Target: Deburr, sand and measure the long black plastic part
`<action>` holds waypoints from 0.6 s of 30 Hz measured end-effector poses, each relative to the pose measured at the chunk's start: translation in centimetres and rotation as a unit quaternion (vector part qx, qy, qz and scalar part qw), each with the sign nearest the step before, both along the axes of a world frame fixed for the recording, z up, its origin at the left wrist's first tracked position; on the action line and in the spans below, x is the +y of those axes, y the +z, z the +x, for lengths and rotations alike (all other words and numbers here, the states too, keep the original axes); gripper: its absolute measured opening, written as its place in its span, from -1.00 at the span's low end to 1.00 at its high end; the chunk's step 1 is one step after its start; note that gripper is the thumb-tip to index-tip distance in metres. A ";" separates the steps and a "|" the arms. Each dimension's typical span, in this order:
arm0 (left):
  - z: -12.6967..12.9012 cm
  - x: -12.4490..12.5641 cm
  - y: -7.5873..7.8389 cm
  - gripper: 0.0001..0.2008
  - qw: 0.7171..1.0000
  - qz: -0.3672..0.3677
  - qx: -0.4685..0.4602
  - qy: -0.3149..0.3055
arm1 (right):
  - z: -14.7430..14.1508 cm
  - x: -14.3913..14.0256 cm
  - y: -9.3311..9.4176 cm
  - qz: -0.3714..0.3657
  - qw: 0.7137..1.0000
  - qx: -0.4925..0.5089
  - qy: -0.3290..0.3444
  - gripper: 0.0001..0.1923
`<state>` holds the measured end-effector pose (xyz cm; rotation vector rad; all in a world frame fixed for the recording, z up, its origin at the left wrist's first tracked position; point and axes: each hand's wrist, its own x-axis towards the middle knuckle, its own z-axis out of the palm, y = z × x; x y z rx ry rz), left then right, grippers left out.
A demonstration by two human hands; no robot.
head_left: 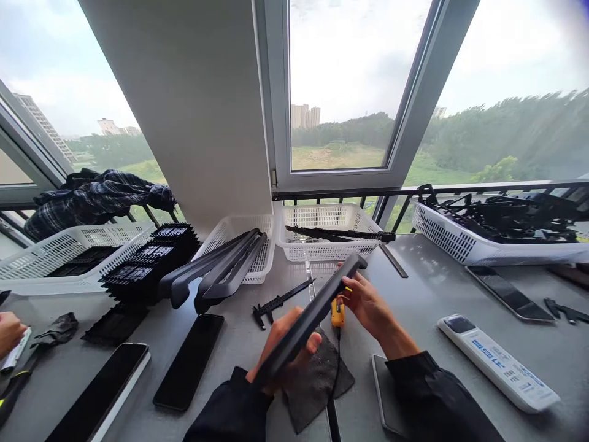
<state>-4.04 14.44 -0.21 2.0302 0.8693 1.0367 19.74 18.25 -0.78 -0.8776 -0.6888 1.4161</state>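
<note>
A long dark grey plastic trim strip (317,310) with a hooked upper end slants up and away across the middle of the view. Wrapped around its lower half is my left hand (288,337), thumb on the near side. The fingers of my right hand (365,301) pinch it near the upper end; a small yellow bit shows at the fingertips, too small to name. Just below lies a yellow tool (338,313) with a black cord. A dark grey cloth (317,380) rests on the table under my left hand, and black calipers (280,302) lie beyond it.
Similar strips (230,270) lean on a white basket (269,261). Another basket (322,250) holds thin black strips. Black parts (506,215) fill the right basket. Stacked black grids (151,258), phones (188,362) and a white power strip (499,362) surround. Someone's hand (10,331) is at left.
</note>
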 end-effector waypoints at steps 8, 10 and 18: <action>1.3 -0.9 -0.5 -0.36 0.989 -0.001 0.053 -0.137 | 0.2 -0.2 0.5 0.002 1.000 -0.029 -0.002 -0.46; 1.3 -1.0 -0.6 -0.37 0.992 -0.009 0.057 -0.109 | 0.0 -0.6 0.8 0.003 0.998 -0.056 0.038 -0.44; 1.1 -1.0 -1.5 -0.35 0.997 -0.035 0.055 -0.036 | -1.8 -1.1 0.4 0.007 0.974 -0.185 0.131 -0.47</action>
